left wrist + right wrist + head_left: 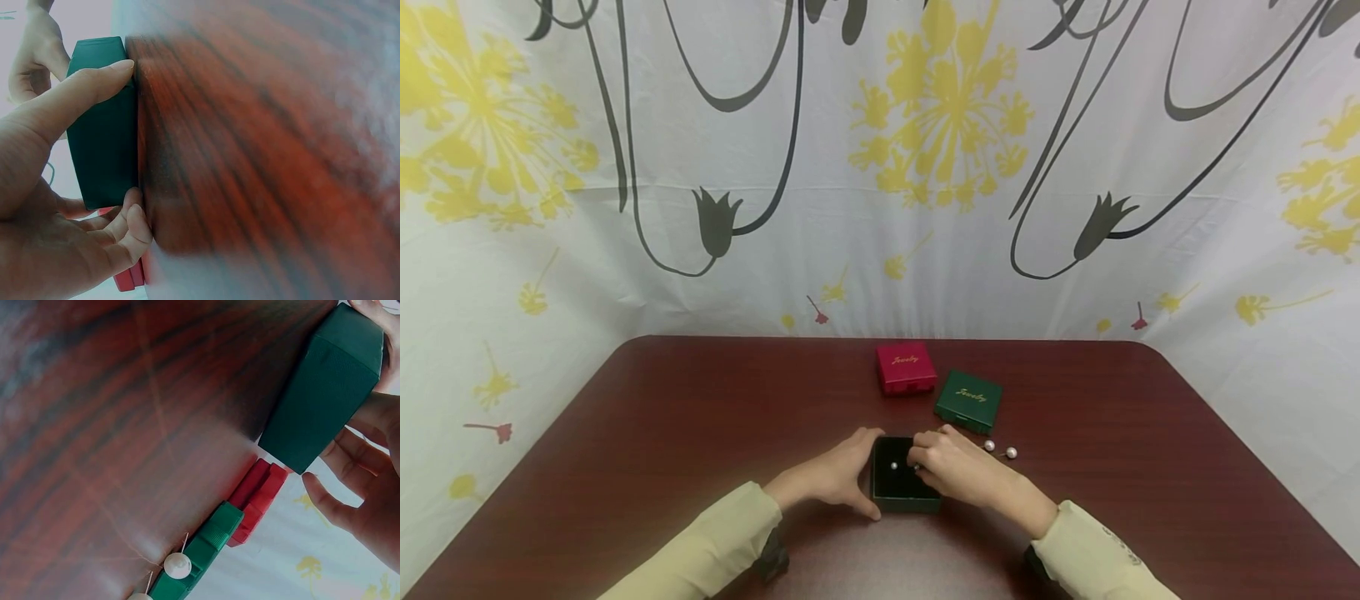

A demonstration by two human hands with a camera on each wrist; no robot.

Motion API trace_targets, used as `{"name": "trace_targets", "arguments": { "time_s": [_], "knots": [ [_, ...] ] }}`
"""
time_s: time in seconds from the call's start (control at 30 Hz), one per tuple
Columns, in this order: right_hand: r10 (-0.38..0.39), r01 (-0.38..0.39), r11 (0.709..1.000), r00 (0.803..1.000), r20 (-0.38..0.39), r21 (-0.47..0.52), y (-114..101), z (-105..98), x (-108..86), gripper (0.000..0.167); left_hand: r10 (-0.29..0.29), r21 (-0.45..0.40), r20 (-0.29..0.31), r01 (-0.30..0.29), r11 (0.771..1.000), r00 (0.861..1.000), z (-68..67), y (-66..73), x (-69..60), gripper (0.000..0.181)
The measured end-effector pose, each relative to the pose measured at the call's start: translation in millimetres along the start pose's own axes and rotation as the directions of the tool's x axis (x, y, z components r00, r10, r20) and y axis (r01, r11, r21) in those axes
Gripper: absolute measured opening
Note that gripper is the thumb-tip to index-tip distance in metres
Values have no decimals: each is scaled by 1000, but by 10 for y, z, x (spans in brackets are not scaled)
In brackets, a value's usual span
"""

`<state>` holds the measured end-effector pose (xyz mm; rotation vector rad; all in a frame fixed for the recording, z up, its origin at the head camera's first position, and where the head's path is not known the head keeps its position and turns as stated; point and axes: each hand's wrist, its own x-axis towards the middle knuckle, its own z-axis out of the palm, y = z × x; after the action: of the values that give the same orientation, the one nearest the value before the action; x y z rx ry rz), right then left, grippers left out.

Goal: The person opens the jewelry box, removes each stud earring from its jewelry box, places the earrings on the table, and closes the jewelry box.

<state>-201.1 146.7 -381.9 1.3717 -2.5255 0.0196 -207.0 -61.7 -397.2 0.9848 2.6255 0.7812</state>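
A lidless dark green jewelry box (907, 503) with a black lining stands on the table, a small pearl stud (894, 466) in its left half. My left hand (838, 471) grips the box's left side, thumb at the front and fingers at the back; the left wrist view shows the thumb (103, 81) on the green wall. Over the right half, my right hand (958, 468) has curled fingers, pinching what seems to be another pearl stud (917, 469), mostly hidden. In the right wrist view, the box wall (319, 403) hides those fingertips.
Behind the box lie a red lid-like "Jewelry" case (907, 370) and a green one (969, 402). Two larger pearl studs with thin pins, one nearer (988, 446) and one farther right (1011, 452), lie beside my right hand. A patterned curtain (880, 283) hangs behind the table.
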Motion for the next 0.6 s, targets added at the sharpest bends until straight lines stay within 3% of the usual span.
{"name": "trace_targets", "arguments": {
  "time_s": [0.6],
  "knots": [
    [4,-4,1000,999,-41,6,22,0,-3,6,6,1,-4,-6,1000,1000,-1,-7,6,89]
  ]
}}
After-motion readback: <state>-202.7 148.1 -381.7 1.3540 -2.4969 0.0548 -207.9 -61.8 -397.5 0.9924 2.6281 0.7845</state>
